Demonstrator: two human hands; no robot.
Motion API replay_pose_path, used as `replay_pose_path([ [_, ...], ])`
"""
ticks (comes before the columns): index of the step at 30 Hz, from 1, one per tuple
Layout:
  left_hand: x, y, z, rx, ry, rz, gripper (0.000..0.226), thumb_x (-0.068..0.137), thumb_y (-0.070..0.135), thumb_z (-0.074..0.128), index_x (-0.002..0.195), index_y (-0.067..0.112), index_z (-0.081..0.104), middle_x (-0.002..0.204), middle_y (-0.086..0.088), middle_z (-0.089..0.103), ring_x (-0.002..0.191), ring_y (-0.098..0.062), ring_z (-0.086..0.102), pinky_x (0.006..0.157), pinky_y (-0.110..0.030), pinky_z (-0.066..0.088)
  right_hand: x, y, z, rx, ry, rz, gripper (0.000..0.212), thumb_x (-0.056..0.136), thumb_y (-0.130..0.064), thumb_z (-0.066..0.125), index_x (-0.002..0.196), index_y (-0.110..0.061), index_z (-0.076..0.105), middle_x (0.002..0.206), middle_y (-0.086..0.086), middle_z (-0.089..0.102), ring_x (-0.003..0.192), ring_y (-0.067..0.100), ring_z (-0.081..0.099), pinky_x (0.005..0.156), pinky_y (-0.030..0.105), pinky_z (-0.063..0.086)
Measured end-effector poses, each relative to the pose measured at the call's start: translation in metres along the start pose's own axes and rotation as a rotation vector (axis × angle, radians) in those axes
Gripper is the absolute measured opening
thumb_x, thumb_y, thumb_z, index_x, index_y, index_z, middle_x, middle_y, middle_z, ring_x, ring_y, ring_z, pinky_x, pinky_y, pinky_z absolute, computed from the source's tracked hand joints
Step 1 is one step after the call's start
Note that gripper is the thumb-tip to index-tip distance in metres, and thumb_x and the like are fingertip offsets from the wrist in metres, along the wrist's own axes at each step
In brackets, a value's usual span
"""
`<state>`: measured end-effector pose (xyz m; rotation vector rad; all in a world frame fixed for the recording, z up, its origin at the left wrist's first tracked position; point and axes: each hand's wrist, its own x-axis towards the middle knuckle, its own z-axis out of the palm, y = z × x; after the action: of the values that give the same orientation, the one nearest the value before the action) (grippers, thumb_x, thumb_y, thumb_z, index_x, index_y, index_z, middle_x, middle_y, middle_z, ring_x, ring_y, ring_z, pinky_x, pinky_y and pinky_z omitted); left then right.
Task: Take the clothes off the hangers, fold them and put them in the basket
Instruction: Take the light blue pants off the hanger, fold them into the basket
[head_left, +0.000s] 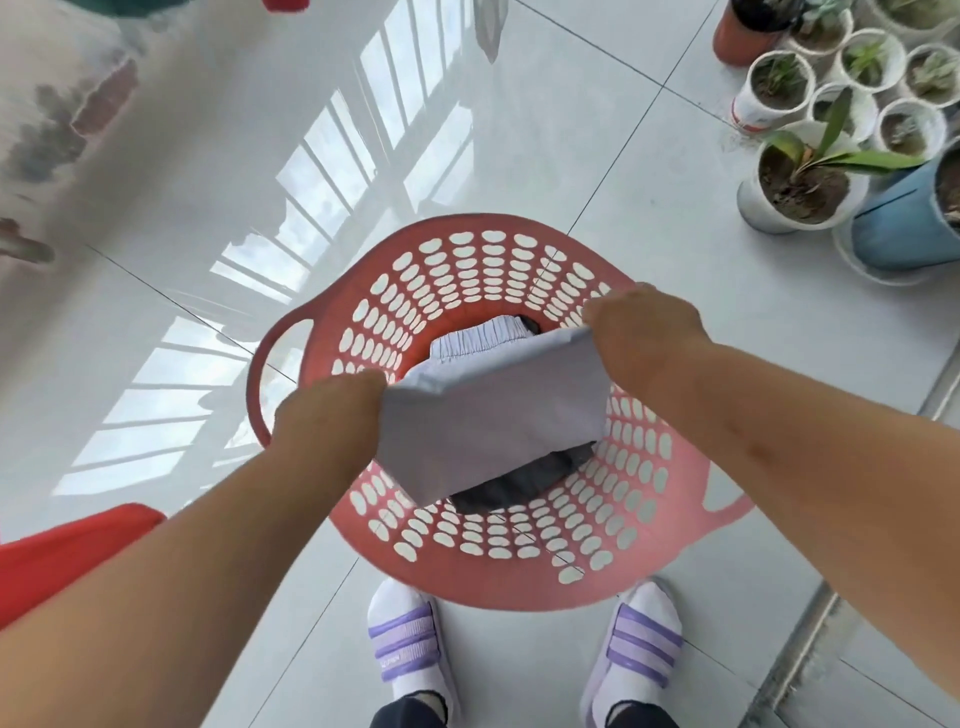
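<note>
A round red plastic basket (467, 270) with oval holes and two loop handles stands on the floor in front of my feet. Over its middle I hold a folded pale lilac garment (498, 410) with an elastic waistband at its far end. My left hand (322, 415) grips the garment's left edge, and my right hand (644, 327) grips its upper right corner. Under the garment, at the bottom of the basket, lies a dark folded piece of clothing (514, 483). A red cloth (67, 551) shows at the left edge.
Glossy white floor tiles (260, 156) reflect a window grid. Several potted plants (800, 176) and a blue pot (904, 218) crowd the upper right. My feet in purple striped slippers (410, 644) stand just behind the basket. Blurred hanging clothes show at the top left.
</note>
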<state>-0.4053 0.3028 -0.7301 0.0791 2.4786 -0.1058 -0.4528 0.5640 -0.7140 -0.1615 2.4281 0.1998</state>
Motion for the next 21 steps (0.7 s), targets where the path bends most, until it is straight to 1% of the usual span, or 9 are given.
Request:
replay_pose_path([
  [2,0.016,0.003,0.006,0.042,0.003,-0.009,0.028,0.093,0.007,0.048,0.118,0.017,0.053,0.095,-0.003,0.062,0.080,-0.024,0.059,0.072,-0.035,0.048,0.017,-0.003,0.004,-0.023,-0.019,-0.009,0.040,0.085,0.002,0.051,0.122,-0.014,0.057,0.123,0.010,0.057,0.119,0.030,0.050,0.076,0.036,0.042],
  [4,0.032,0.004,0.015,0.102,0.001,-0.009,0.033,0.092,0.005,0.046,0.122,0.017,0.053,0.104,-0.006,0.066,0.091,-0.028,0.065,0.073,-0.035,0.047,0.032,-0.007,0.012,-0.036,-0.014,-0.019,0.039,0.085,0.002,0.052,0.121,-0.013,0.058,0.122,0.011,0.058,0.118,0.032,0.053,0.080,0.036,0.046],
  [6,0.042,0.007,0.021,0.143,-0.014,-0.009,0.035,0.092,0.002,0.043,0.123,0.016,0.051,0.106,-0.008,0.066,0.097,-0.031,0.064,0.072,-0.035,0.044,0.043,-0.012,0.021,-0.078,0.001,-0.033,0.040,0.086,0.003,0.051,0.122,-0.011,0.057,0.122,0.014,0.059,0.118,0.034,0.053,0.085,0.038,0.050],
  [9,0.059,0.012,0.027,0.183,-0.055,-0.021,0.039,0.092,0.000,0.042,0.129,0.012,0.046,0.114,-0.012,0.063,0.104,-0.034,0.062,0.071,-0.038,0.041,0.058,-0.017,0.034,-0.113,0.007,-0.045,0.039,0.086,0.003,0.054,0.124,-0.008,0.054,0.126,0.015,0.056,0.122,0.034,0.048,0.086,0.041,0.047],
  [12,0.073,0.015,0.034,0.231,-0.073,-0.015,0.037,0.092,-0.001,0.043,0.128,0.009,0.046,0.116,-0.013,0.062,0.107,-0.034,0.062,0.074,-0.039,0.044,0.076,-0.021,0.048,-0.151,0.012,-0.050,0.042,0.086,0.001,0.056,0.128,-0.007,0.052,0.128,0.017,0.054,0.127,0.037,0.041,0.088,0.044,0.047],
  [14,0.083,0.017,0.038,0.284,-0.077,-0.009,0.038,0.092,0.000,0.045,0.128,0.010,0.046,0.117,-0.013,0.061,0.108,-0.034,0.061,0.081,-0.041,0.047,0.086,-0.022,0.054,-0.156,0.031,-0.062,0.042,0.086,0.001,0.054,0.127,-0.007,0.052,0.126,0.016,0.055,0.126,0.038,0.042,0.088,0.045,0.048],
  [16,0.092,0.021,0.042,0.326,-0.110,-0.027,0.045,0.090,0.001,0.049,0.133,0.012,0.042,0.122,-0.013,0.059,0.113,-0.034,0.058,0.082,-0.041,0.046,0.095,-0.025,0.059,-0.141,0.035,-0.066,0.044,0.085,0.002,0.053,0.128,-0.007,0.050,0.128,0.016,0.054,0.124,0.036,0.044,0.089,0.046,0.046],
  [18,0.100,0.024,0.047,0.336,-0.113,-0.026,0.052,0.089,0.002,0.052,0.138,0.014,0.038,0.125,-0.012,0.057,0.115,-0.034,0.057,0.079,-0.039,0.044,0.103,-0.029,0.063,-0.131,0.064,-0.065,0.049,0.085,0.004,0.054,0.132,-0.007,0.047,0.131,0.017,0.050,0.123,0.035,0.045,0.090,0.047,0.045],
  [21,0.106,0.025,0.057,0.310,-0.048,-0.008,0.055,0.086,0.000,0.054,0.136,0.013,0.039,0.123,-0.013,0.054,0.109,-0.037,0.058,0.072,-0.037,0.039,0.109,-0.035,0.072,-0.120,0.154,-0.098,0.063,0.080,0.006,0.062,0.138,-0.006,0.041,0.134,0.018,0.042,0.125,0.036,0.042,0.090,0.048,0.045],
])
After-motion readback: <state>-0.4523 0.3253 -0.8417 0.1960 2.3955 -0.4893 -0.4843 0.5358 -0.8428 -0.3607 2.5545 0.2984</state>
